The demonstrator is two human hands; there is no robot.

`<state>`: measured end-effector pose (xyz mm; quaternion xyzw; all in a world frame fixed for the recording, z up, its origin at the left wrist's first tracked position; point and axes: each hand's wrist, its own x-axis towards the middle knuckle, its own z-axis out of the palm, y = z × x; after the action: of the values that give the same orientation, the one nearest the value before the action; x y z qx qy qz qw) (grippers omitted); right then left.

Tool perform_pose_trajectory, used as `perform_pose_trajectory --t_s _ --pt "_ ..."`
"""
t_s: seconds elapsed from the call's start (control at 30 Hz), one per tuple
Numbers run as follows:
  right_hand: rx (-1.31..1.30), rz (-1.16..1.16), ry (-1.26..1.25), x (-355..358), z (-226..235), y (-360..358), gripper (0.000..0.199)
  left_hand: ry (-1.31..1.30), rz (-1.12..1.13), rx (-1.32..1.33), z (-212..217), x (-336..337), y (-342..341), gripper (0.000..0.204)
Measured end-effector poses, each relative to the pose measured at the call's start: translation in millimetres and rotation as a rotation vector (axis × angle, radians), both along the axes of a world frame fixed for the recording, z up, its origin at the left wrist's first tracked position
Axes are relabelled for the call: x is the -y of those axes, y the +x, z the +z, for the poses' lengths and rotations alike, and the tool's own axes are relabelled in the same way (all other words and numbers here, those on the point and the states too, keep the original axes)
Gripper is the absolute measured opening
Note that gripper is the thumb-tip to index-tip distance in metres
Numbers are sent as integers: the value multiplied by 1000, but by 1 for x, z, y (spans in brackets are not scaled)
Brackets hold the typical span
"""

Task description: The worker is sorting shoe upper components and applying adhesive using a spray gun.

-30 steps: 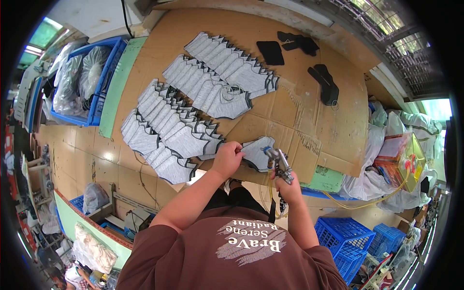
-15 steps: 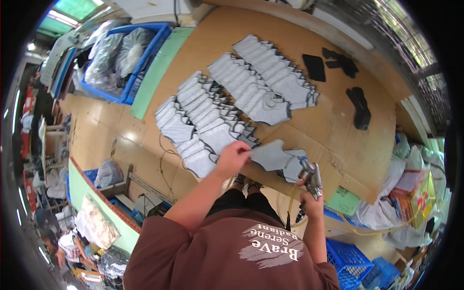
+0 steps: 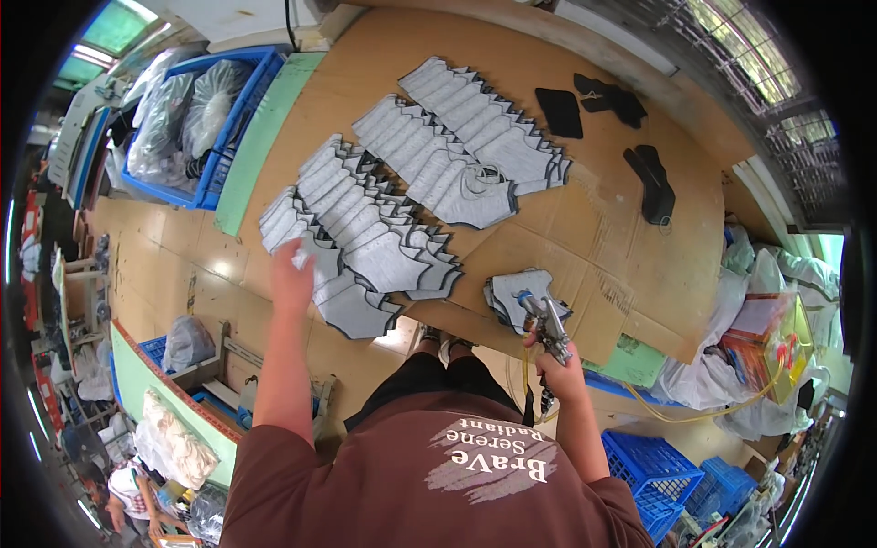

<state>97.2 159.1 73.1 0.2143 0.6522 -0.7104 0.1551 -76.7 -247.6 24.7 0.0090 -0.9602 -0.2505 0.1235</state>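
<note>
My left hand [image 3: 291, 272] reaches over the left end of the overlapping light-grey cut pieces [image 3: 375, 247], which have dark edges. Its fingers are bent and slightly blurred against a pale piece, so a grip cannot be made out. In my right hand [image 3: 559, 367] is a metal spray gun [image 3: 545, 331] with a yellowish hose, its front pointing away from me. Just beyond and under the gun, near the table's front edge, lies a small pile of grey pieces [image 3: 512, 290]. Two more fanned rows of grey pieces [image 3: 502, 137] lie farther back, one carrying a loose coil of string [image 3: 484, 181].
Black pieces [image 3: 559, 113] and a black strip bundle [image 3: 650, 185] lie on the brown cardboard tabletop [image 3: 585, 228]. A blue crate of plastic bags [image 3: 210, 128] stands at the far left. Blue crates [image 3: 653, 475] are at my lower right. A person [image 3: 137, 489] appears lower left.
My left hand has let go of the grey piece it held by the small pile and moved left to the fanned row. The right hand still holds the spray gun; the whole view has shifted slightly.
</note>
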Motion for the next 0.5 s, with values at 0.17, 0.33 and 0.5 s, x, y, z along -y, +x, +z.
perform_pose_trajectory --t_s 0.17,0.33,0.5 --pt "23 -16 10 4 0 -1 30 565 -606 448 7 -167 33 30" --pt "43 -4 37 5 -3 -1 26 406 -710 372 -10 -230 47 42" --pt "14 -34 24 6 -4 0 23 406 -710 489 -10 -237 48 43"
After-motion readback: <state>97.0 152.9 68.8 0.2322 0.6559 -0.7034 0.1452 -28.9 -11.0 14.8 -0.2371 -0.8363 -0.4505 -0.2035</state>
